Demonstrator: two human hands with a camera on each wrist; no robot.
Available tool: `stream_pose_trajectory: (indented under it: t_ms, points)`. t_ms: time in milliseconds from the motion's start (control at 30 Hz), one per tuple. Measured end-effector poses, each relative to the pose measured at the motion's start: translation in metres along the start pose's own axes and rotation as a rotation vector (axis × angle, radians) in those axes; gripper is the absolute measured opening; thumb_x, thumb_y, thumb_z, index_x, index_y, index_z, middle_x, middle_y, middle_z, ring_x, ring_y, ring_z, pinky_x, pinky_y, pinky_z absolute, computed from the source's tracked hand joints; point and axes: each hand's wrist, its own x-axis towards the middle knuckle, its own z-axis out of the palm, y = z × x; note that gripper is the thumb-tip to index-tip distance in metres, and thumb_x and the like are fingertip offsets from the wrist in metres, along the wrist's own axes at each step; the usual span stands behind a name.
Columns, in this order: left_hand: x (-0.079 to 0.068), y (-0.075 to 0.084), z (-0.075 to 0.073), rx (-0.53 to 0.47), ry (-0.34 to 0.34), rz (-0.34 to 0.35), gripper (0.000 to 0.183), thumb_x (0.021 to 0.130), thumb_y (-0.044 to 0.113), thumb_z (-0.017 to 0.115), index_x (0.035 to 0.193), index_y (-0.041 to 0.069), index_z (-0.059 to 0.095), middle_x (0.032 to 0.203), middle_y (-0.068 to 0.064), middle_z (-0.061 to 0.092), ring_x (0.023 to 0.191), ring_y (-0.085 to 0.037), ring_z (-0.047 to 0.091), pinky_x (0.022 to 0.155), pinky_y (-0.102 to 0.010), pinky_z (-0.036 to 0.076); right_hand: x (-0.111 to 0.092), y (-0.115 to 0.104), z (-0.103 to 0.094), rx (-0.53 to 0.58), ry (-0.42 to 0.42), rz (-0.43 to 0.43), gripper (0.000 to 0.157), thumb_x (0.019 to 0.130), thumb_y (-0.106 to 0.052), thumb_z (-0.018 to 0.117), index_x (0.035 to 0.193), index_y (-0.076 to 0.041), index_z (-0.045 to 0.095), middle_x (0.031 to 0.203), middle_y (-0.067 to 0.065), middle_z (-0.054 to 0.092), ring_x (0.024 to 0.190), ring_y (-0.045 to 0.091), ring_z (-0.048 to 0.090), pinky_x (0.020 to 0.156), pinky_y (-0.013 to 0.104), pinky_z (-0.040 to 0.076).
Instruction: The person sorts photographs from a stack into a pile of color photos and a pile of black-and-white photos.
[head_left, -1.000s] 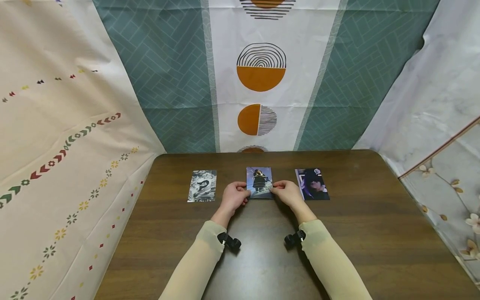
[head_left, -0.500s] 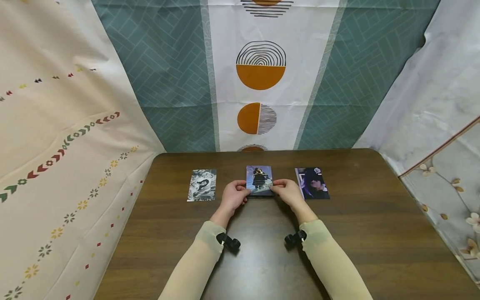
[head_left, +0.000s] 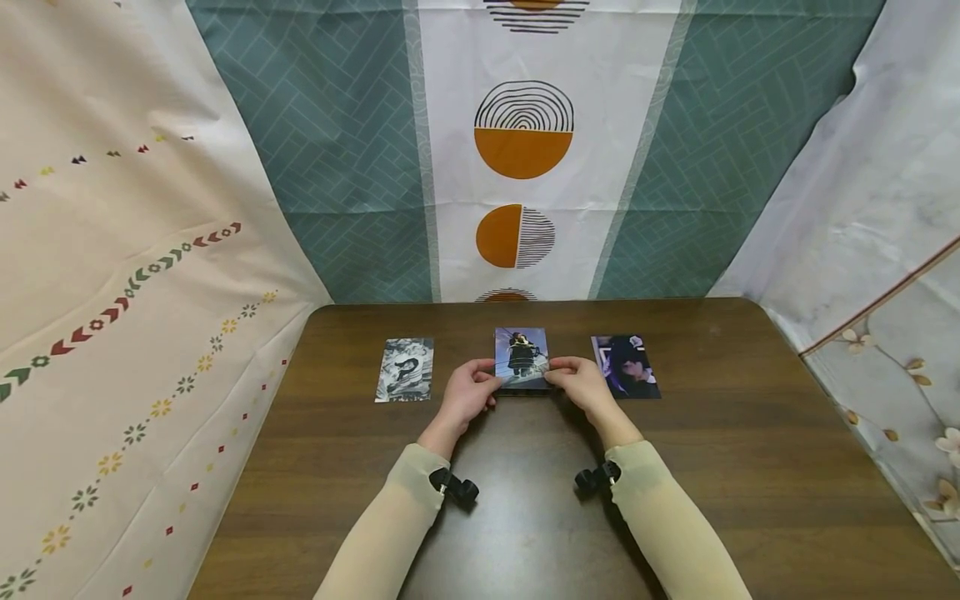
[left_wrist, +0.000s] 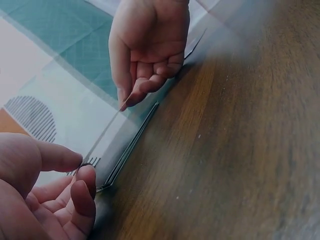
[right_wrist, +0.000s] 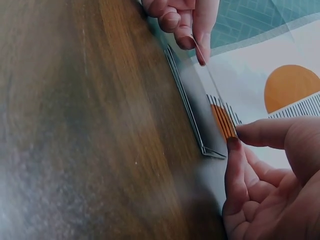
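Note:
A photo card [head_left: 521,358] with a dark-clothed figure on a bluish background is held at the middle of the table's far part. My left hand [head_left: 467,392] pinches its left edge between thumb and fingers. On the opposite edge, my right hand [head_left: 585,385] pinches it likewise. Seen edge-on in the left wrist view, the card [left_wrist: 104,135] is a thin line above a small stack of cards [left_wrist: 131,146] lying on the table. The right wrist view shows the same gap between held card [right_wrist: 216,85] and stack [right_wrist: 185,100].
A black-and-white photo card [head_left: 405,371] lies to the left on the brown wooden table [head_left: 517,517]. To the right lies a dark purple photo card [head_left: 626,367], close to my right hand. A patterned cloth [head_left: 517,192] hangs behind the table's far edge.
The middle card has risen slightly and looks a little larger, with both hands still pinching it. My right hand has shifted slightly right. The two side cards have stayed in place.

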Motion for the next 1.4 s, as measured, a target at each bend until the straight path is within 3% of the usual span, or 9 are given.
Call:
stream_pose_trajectory:
  t_ms: [300,833,1067,1400]
  points:
    - [-0.003,0.001,-0.003,0.024,0.006,0.024,0.036,0.099,0.009,0.073,0.134,0.004,0.071,0.092,-0.007,0.075,0.055,-0.013,0.06,0.051,-0.025,0.048,-0.003,0.003,-0.006,-0.008,-0.028,-0.076,0.038,0.099,-0.014,0.074,0.132,0.005,0.07,0.108,0.016,0.075,0.093,0.02,0.065,0.077,0.029,0.049]
    - [-0.011,0.009,0.002,0.057,0.024,0.031,0.027,0.096,0.008,0.076,0.123,0.003,0.076,0.089,-0.007,0.077,0.057,-0.018,0.063,0.051,-0.025,0.048,-0.01,0.004,-0.019,-0.073,-0.023,-0.082,0.037,0.099,-0.017,0.075,0.131,0.001,0.071,0.111,0.015,0.074,0.096,0.024,0.065,0.077,0.03,0.05]
    - [-0.009,0.009,0.013,0.032,0.003,0.071,0.027,0.094,0.006,0.077,0.121,0.001,0.075,0.086,-0.006,0.077,0.055,-0.019,0.062,0.054,-0.026,0.05,-0.013,0.008,-0.032,-0.128,-0.031,-0.127,0.037,0.1,-0.018,0.074,0.132,0.002,0.07,0.111,0.015,0.075,0.095,0.024,0.066,0.079,0.032,0.051]
    - [-0.012,0.013,0.03,0.033,-0.019,0.109,0.029,0.092,0.003,0.076,0.12,-0.001,0.075,0.083,-0.005,0.074,0.056,-0.023,0.063,0.054,-0.025,0.05,-0.018,0.013,-0.053,-0.143,-0.061,-0.122,0.038,0.102,-0.017,0.072,0.135,0.001,0.068,0.112,0.016,0.073,0.096,0.026,0.065,0.08,0.032,0.052]
